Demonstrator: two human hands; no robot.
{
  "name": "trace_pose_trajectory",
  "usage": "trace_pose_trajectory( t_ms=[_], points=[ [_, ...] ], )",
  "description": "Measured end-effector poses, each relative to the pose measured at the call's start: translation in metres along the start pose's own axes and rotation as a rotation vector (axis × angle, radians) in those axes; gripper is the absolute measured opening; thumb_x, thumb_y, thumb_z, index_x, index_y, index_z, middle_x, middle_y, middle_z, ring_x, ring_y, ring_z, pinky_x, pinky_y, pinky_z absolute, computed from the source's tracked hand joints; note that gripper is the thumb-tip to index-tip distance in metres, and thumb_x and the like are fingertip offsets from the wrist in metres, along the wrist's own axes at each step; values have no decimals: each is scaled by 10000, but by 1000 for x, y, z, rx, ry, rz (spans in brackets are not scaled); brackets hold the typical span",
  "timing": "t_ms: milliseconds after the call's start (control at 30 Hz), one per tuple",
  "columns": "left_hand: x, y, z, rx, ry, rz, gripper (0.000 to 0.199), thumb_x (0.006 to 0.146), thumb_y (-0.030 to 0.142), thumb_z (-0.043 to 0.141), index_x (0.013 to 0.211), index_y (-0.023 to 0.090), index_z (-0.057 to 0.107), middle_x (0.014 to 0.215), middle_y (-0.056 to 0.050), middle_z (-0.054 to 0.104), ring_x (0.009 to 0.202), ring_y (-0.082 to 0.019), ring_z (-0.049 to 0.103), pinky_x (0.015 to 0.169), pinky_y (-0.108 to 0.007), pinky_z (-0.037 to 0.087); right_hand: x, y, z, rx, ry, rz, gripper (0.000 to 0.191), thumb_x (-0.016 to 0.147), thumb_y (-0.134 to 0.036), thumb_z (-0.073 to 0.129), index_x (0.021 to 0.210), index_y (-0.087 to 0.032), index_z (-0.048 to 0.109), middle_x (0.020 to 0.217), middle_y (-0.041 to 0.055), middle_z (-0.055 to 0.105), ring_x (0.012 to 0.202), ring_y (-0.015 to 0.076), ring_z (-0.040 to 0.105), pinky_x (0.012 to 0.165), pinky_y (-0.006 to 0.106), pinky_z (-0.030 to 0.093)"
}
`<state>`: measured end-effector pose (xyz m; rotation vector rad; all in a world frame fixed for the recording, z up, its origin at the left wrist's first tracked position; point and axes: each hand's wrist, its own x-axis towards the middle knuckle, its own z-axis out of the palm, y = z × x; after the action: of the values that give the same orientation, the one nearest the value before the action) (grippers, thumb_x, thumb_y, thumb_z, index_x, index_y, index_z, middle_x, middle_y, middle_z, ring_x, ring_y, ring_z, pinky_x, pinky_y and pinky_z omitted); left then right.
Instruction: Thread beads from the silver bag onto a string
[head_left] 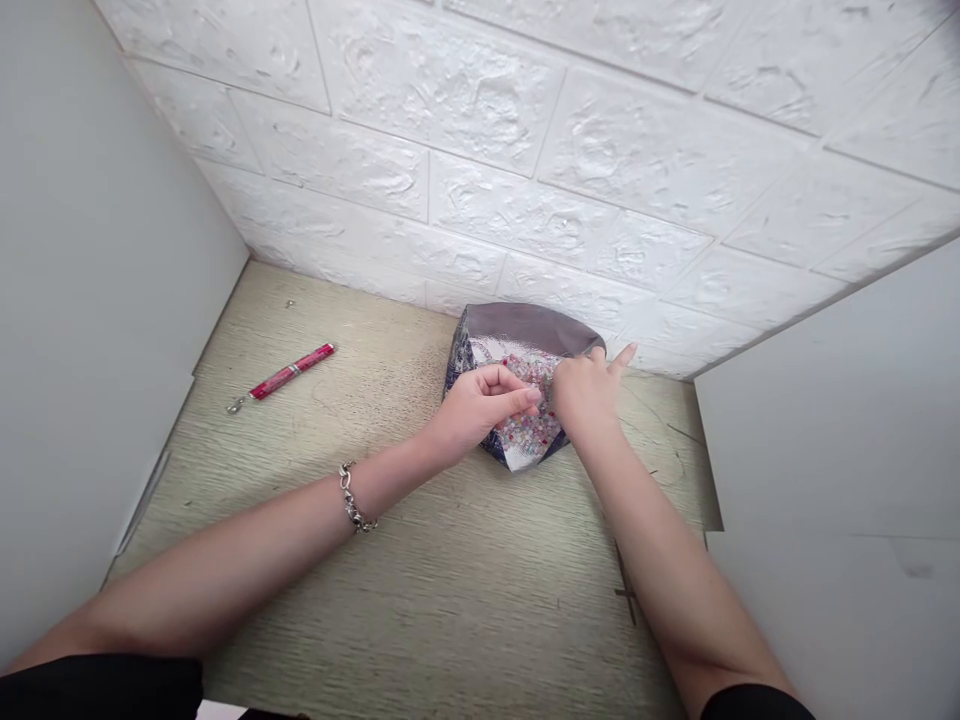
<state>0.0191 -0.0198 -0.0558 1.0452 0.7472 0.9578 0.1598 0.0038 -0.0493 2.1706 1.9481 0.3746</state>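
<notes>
A pouch with a silvery lining and a dark patterned outside [517, 325] stands against the wall, its mouth facing me. Many small beads [534, 432] in pink, red, white and pale colours lie inside it. Over the pouch's left side, my left hand [484, 405] is closed in a pinch, thumb against fingertips; whatever is in the pinch is too small to make out. At the pouch's right edge, my right hand [589, 395] is bent downward with its fingers curled and the little finger stuck out. The back of the hand hides its thumb and fingertips.
A slim red tube-like item [292, 371] lies on the wooden surface [420, 600] to the left, a small metallic piece [236, 405] at its near end. A white brick-patterned wall [480, 200] closes the back; pale panels flank both sides. Thin dark strips [625, 585] lie near my right forearm.
</notes>
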Motion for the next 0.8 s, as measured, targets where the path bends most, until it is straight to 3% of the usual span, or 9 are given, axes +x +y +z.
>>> trace_pose_trajectory(
  t_ms=[167, 433, 500, 600, 700, 800],
  points=[
    [-2, 1, 2, 7, -7, -15, 281, 601, 317, 700, 635, 128, 495, 569, 11, 604, 451, -30, 419, 450, -181, 295, 1, 0, 0, 45, -20, 53, 294, 795, -88, 370, 905, -53, 640, 974, 179, 584, 983, 294, 433, 877, 434, 243],
    [0, -4, 0, 9, -17, -16, 265, 604, 321, 695, 645, 126, 520, 568, 11, 598, 440, -31, 413, 439, -182, 292, 4, 10, -5, 98, -86, 6, 259, 766, -79, 387, 845, -71, 633, 857, 161, 621, 895, 276, 527, 812, 395, 271],
    [-1, -5, 0, 18, -31, -16, 238, 613, 311, 688, 646, 123, 547, 565, 17, 588, 448, -29, 408, 449, -184, 293, 9, 18, -10, 222, -135, -9, 217, 768, -139, 426, 799, -109, 639, 822, 126, 632, 844, 249, 548, 804, 390, 286],
    [-2, -5, -1, 47, -50, -6, 194, 630, 295, 673, 640, 121, 588, 567, 23, 572, 465, -32, 404, 469, -192, 298, 15, 35, -19, 596, -268, -59, 191, 752, -283, 498, 742, -161, 643, 743, 54, 636, 764, 200, 552, 741, 327, 347],
    [-2, -7, -1, 110, -39, -15, 201, 639, 314, 660, 638, 118, 618, 555, 22, 549, 472, -41, 391, 465, -202, 282, 17, 48, -29, 964, -383, -169, 207, 714, -334, 539, 742, -159, 648, 738, 22, 636, 716, 151, 539, 681, 256, 380],
    [-2, -8, -2, 146, -30, -23, 220, 638, 334, 659, 640, 116, 630, 526, 29, 513, 469, -46, 372, 461, -206, 270, 13, 54, -36, 1152, -446, -255, 203, 671, -345, 583, 719, -161, 654, 752, 5, 640, 729, 129, 534, 705, 229, 387]
  ],
)
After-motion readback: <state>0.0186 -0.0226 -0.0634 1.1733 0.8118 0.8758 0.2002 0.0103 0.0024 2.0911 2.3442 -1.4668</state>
